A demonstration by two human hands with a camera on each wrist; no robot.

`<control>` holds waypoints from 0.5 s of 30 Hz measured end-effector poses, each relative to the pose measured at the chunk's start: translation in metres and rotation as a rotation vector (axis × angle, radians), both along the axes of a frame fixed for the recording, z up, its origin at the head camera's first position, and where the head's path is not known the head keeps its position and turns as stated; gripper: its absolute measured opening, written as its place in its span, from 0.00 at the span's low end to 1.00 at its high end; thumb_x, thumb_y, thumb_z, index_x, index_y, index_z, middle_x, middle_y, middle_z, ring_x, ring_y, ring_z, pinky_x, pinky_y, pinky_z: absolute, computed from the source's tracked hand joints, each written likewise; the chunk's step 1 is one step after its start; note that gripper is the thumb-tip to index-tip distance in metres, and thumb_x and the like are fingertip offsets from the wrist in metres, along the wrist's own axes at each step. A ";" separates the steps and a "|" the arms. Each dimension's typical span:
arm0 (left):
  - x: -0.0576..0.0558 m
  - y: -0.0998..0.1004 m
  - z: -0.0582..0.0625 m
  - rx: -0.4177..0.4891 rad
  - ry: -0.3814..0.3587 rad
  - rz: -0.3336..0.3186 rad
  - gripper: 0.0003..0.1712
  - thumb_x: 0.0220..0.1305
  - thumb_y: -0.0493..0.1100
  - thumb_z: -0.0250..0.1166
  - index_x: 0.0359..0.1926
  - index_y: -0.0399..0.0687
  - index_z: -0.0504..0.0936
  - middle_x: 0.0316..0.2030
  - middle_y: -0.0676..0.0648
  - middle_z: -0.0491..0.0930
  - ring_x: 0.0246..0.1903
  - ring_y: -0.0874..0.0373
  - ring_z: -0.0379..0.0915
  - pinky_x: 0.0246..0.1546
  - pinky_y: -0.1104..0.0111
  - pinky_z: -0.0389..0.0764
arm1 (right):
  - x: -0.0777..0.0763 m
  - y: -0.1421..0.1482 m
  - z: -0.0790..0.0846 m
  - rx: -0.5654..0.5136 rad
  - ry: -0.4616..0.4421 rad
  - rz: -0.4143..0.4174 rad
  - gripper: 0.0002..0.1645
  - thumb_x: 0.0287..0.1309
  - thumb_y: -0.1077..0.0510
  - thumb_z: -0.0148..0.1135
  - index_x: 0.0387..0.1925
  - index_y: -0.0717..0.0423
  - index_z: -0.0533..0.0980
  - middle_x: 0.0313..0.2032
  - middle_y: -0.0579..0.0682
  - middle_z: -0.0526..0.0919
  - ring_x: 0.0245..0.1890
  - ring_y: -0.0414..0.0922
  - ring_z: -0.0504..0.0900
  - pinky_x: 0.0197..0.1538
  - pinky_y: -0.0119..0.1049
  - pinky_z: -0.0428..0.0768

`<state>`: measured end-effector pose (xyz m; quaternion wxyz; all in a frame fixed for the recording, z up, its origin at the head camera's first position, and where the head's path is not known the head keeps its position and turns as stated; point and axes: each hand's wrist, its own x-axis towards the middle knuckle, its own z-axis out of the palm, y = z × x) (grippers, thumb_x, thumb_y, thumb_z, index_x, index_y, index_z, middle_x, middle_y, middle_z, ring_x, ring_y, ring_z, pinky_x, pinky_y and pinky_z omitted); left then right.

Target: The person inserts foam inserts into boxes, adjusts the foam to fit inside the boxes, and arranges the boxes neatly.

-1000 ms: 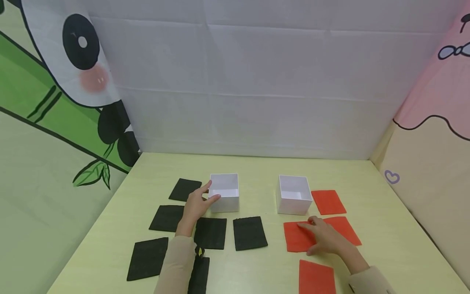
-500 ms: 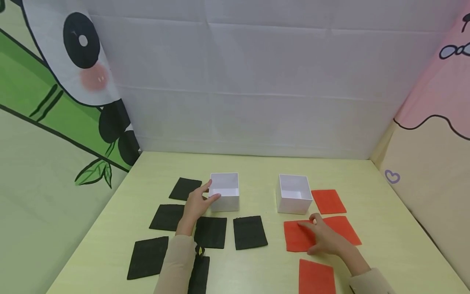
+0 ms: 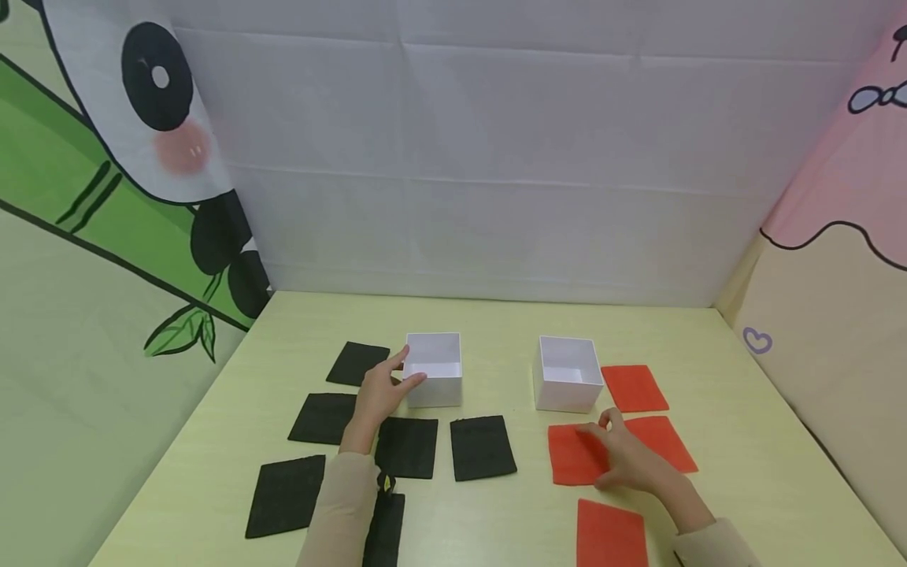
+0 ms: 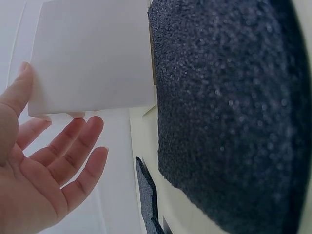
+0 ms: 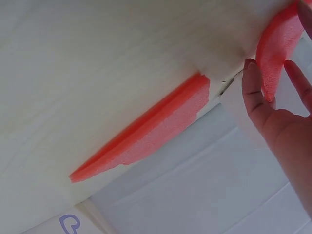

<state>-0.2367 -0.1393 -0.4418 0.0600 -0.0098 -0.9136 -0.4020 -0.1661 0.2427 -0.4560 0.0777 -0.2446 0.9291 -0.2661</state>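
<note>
At the left white box my left hand holds the near-left corner, with the thumb over the rim. In the left wrist view, fingertips reach behind an edge of the box, and the other fingers are loosely bent. My right hand pinches a red foam square between thumb and fingers from opposite edges. The right wrist view shows this foam square bowed between the fingers. Part of it is hidden under the hand.
Another open white box stands to the right. More red foam squares lie around the right hand, one behind, one in front. Several black squares surround the left arm, including one in the middle. A white backdrop rises behind the table.
The right hand's fingers have bent a little more, with the knuckles slightly higher, over the red foam square. The left hand and both boxes look unmoved.
</note>
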 end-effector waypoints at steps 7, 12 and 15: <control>0.001 0.001 0.002 0.000 -0.005 -0.001 0.39 0.50 0.52 0.66 0.63 0.47 0.64 0.51 0.38 0.72 0.33 0.50 0.74 0.32 0.62 0.76 | 0.003 -0.001 0.000 -0.025 -0.022 -0.014 0.39 0.34 0.67 0.71 0.54 0.62 0.68 0.56 0.69 0.52 0.41 0.54 0.69 0.32 0.32 0.75; 0.001 0.001 0.003 0.000 -0.004 0.001 0.39 0.50 0.51 0.66 0.63 0.47 0.64 0.51 0.38 0.73 0.33 0.50 0.74 0.32 0.62 0.76 | 0.005 0.001 0.003 -0.076 -0.101 -0.007 0.38 0.39 0.65 0.69 0.56 0.62 0.67 0.55 0.69 0.57 0.27 0.41 0.69 0.28 0.29 0.71; 0.002 0.001 0.004 0.000 -0.002 0.000 0.39 0.51 0.51 0.66 0.63 0.47 0.63 0.51 0.38 0.73 0.33 0.51 0.74 0.32 0.62 0.76 | 0.005 0.004 0.005 -0.106 -0.111 0.021 0.36 0.42 0.64 0.68 0.56 0.64 0.67 0.47 0.61 0.65 0.22 0.37 0.67 0.27 0.29 0.70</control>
